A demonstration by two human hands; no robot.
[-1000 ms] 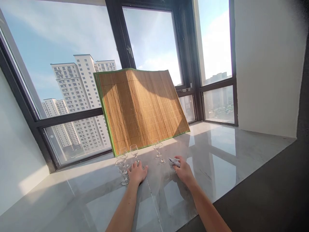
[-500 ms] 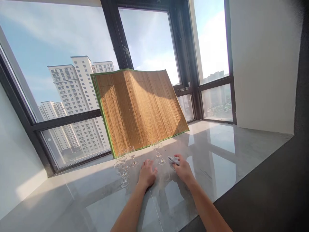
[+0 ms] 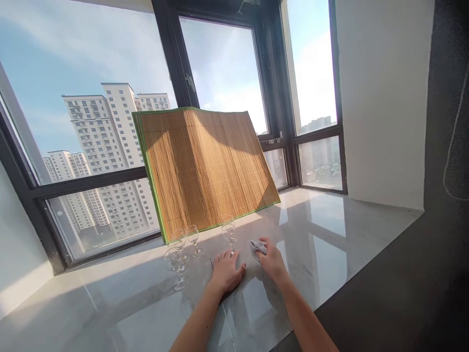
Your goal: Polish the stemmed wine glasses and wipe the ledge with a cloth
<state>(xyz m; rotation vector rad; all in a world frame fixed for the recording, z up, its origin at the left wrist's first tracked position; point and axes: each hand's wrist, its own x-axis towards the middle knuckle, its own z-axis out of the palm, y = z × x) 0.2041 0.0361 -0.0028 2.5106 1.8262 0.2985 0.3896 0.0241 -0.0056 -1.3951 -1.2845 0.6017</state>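
Observation:
My left hand point(image 3: 227, 271) lies flat on the marble sill point(image 3: 330, 230), fingers spread, its fingertips just short of the foot of a small stemmed glass point(image 3: 229, 233). A second glass stands right behind that one. My right hand point(image 3: 270, 258) rests on the sill with its fingers closed on a small crumpled white cloth point(image 3: 255, 245). To the left, three more stemmed glasses point(image 3: 176, 259) stand in a cluster, apart from both hands.
A bamboo mat with green edging point(image 3: 205, 166) leans against the black-framed window point(image 3: 176, 73) behind the glasses. A white wall point(image 3: 381, 98) closes the sill on the right. A dark surface point(image 3: 403, 293) borders the sill's near right edge.
My left hand has slid right, from beside the left cluster of glasses to in front of the middle glass. My right hand has kept the cloth. The view has shifted slightly.

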